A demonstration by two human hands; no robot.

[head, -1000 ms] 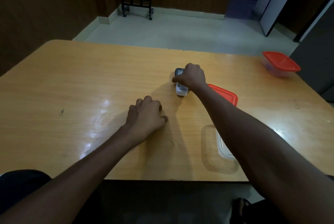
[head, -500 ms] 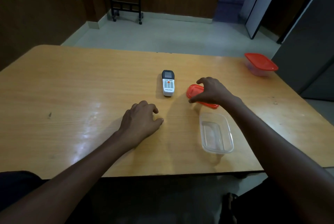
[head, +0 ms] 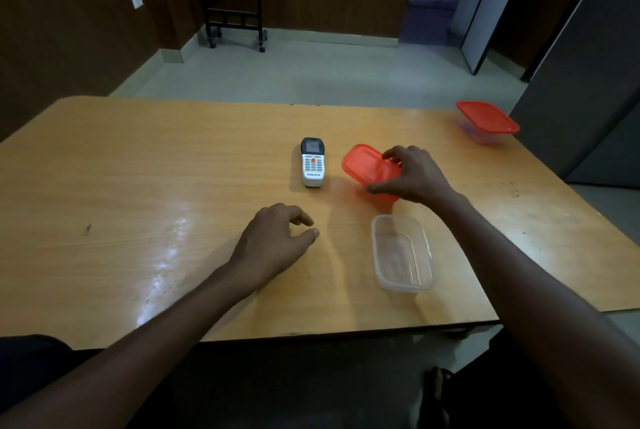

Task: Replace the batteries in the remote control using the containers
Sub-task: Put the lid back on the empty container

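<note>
Beside the remote (head: pixel 312 162), the right hand (head: pixel 412 175) pinches the tilted red lid (head: pixel 367 167).

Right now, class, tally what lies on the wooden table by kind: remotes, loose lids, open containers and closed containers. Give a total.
Remote control: 1
Loose red lid, held tilted by the right hand: 1
Open clear container: 1
Closed container with red lid: 1
Total: 4
</note>
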